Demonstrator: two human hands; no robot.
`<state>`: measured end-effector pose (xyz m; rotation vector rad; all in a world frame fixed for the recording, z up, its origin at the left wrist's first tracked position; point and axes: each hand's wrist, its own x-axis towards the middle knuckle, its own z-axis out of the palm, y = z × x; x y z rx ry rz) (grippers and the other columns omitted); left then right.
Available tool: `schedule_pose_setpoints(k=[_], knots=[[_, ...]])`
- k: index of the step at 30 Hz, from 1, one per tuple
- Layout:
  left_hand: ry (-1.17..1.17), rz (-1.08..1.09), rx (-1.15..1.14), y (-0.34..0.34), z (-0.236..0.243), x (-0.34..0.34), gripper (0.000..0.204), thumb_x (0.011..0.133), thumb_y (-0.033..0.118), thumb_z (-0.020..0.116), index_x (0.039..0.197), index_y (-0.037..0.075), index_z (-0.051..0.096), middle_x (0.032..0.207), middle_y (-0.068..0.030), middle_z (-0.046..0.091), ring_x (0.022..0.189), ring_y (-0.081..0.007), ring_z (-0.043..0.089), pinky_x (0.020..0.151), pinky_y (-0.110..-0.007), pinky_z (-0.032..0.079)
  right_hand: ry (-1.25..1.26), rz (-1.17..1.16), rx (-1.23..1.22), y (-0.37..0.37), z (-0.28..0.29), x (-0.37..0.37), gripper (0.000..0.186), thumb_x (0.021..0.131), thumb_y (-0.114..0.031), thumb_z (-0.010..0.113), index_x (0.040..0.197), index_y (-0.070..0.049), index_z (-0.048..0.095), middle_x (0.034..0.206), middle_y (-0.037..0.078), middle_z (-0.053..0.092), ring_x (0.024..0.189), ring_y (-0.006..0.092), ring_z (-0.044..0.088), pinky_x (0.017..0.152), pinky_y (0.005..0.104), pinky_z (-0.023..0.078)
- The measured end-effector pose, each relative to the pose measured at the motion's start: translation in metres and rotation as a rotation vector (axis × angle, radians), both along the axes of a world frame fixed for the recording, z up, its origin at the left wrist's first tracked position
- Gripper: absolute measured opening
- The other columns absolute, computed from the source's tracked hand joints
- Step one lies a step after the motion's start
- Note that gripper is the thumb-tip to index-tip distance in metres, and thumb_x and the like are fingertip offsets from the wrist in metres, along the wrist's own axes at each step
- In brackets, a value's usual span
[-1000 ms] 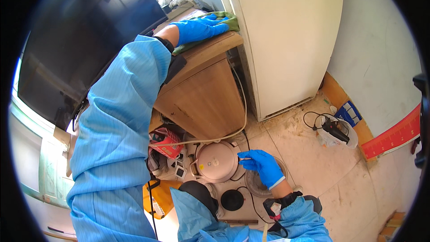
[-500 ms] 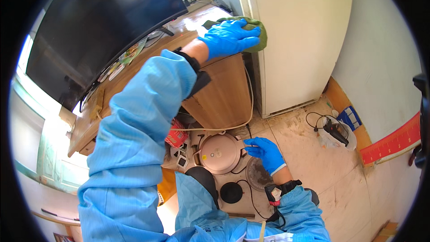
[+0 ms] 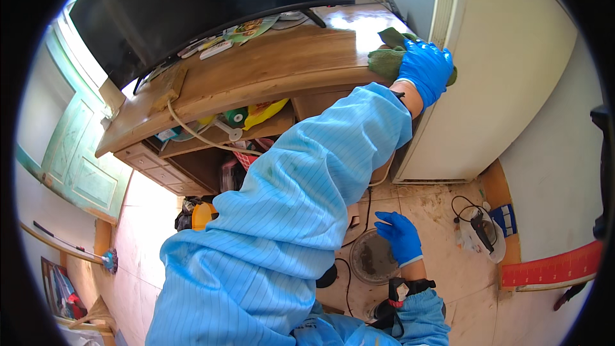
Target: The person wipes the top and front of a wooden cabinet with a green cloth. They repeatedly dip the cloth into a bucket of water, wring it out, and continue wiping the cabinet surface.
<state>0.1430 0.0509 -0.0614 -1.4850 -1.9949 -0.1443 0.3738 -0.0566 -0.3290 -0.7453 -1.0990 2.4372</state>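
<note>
My left hand [image 3: 428, 72], in a blue glove, presses down over a dark green cloth [image 3: 386, 63] at the right end of the wooden TV cabinet [image 3: 282, 64]. Part of the cloth spreads out left of the fingers, and a bit shows on their right against the white fridge-like cabinet [image 3: 493, 90]. Lower down, my right hand [image 3: 401, 238], also gloved in blue, hovers over the floor with its fingers loosely stretched to the left; nothing shows in it. Below it lies a round, grey, stained disc [image 3: 373, 257]. My left sleeve hides much of the floor.
A large black television [image 3: 224, 9] stands on the cabinet, with papers and a white remote [image 3: 216, 50] before it. A pale cable [image 3: 208, 141] hangs across the open shelves. Right of me are a white bin [image 3: 490, 237] holding a black corded tool and a red ruler-marked strip [image 3: 544, 266].
The view has shifted to the left, showing more of the cabinet front. My left hand stays on the cloth, whose folds have changed. My right hand remains low above the floor.
</note>
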Motion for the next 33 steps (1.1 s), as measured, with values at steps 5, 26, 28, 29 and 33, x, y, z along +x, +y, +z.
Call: schedule_pose_setpoints(k=[5,26,28,29,33], knots=[[0.090,-0.074,0.071,-0.017,-0.010,-0.013,0.076,0.083,0.045,0.075,0.139,0.001,0.049,0.115,-0.0172,0.067,0.109,-0.0335,0.066,0.088,-0.050,0.053,-0.023,-0.015,-0.012,-0.001,-0.007,-0.003,0.031,0.098,-0.025,0.059,0.114,0.001,0.062,0.117,0.018,0.069,0.102,0.0308,0.069,0.087,0.0387,0.056],[0.331,-0.217,0.281,-0.060,-0.021,-0.027,0.055,0.088,0.037,0.068,0.134,0.011,0.056,0.089,-0.0067,0.068,0.084,-0.0227,0.068,0.063,-0.038,0.050,-0.056,0.049,-0.001,-0.004,-0.005,-0.010,0.029,0.100,-0.026,0.055,0.114,-0.002,0.061,0.122,0.018,0.067,0.105,0.0308,0.067,0.091,0.0387,0.055],[0.203,-0.058,0.181,-0.051,-0.022,-0.020,0.058,0.085,0.041,0.071,0.133,0.014,0.056,0.089,-0.0062,0.068,0.085,-0.0231,0.068,0.062,-0.038,0.050,-0.068,0.042,0.000,-0.001,-0.003,-0.006,0.029,0.100,-0.025,0.055,0.114,0.000,0.061,0.119,0.018,0.068,0.104,0.0294,0.068,0.090,0.0376,0.055],[0.214,-0.018,0.211,-0.046,-0.023,-0.016,0.058,0.084,0.039,0.072,0.134,0.016,0.056,0.094,-0.0066,0.068,0.086,-0.0241,0.068,0.067,-0.040,0.051,-0.075,0.046,0.001,-0.001,-0.002,-0.004,0.029,0.101,-0.025,0.054,0.114,0.000,0.061,0.119,0.017,0.068,0.104,0.0287,0.068,0.090,0.0373,0.055],[0.207,-0.001,0.225,-0.024,-0.024,-0.007,0.053,0.087,0.032,0.070,0.135,0.018,0.055,0.104,-0.0079,0.067,0.091,-0.0263,0.069,0.076,-0.045,0.051,-0.084,0.077,0.024,-0.003,0.002,-0.001,0.031,0.101,-0.026,0.053,0.115,0.001,0.062,0.117,0.014,0.069,0.103,0.0257,0.069,0.090,0.0355,0.055]])
